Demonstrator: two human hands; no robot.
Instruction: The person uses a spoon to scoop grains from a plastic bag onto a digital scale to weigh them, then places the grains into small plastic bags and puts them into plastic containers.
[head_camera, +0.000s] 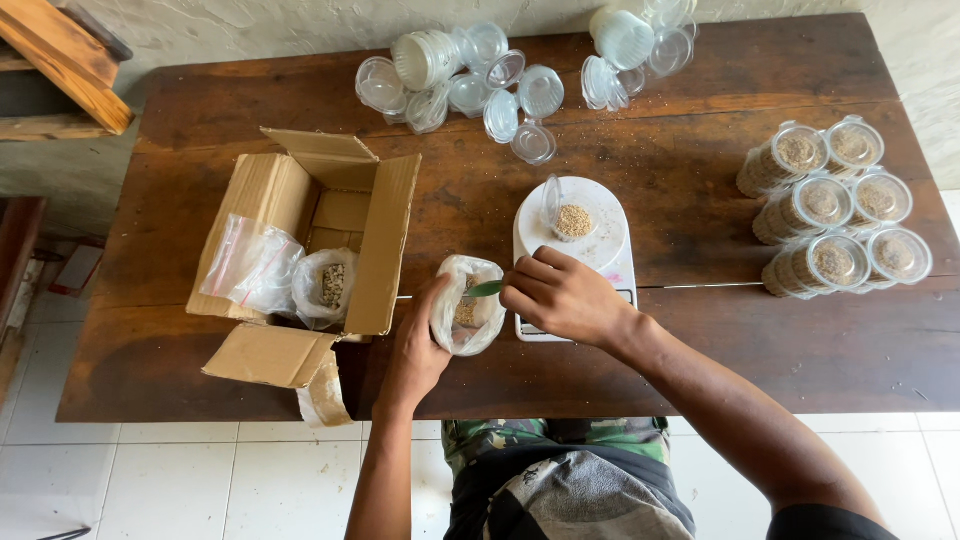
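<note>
From the head camera, looking down: a person sits at a dark wooden table (700, 190). The left hand (415, 350) holds a small clear plastic bag (468, 305) of tan seeds upright near the front edge of the table. The fingers are curled around the left side of the bag and squeeze it lightly, so its mouth stays open. The right hand (560, 295) is just beside the bag. Its fingers are pinched together on a small green scoop (487, 289), and the tip of the scoop points into the bag's mouth.

Right behind the right hand stands a white kitchen scale (600, 250). A small clear cup (568, 215) with some seeds in it sits on top of the scale, its lid tipped up.

To do this scooping well, I think the left hand should keep the bag still and its mouth wide. The right hand should take a little at a time and keep the scoop flat, so no seeds fall on the table. The way to the cup is short, so slow is best.

On the left is an open cardboard box (300, 240) with more bags (325, 285) inside. At the back lie empty clear cups and lids (460, 80). On the right are stacks of filled cups (835, 215) with lids on
</note>
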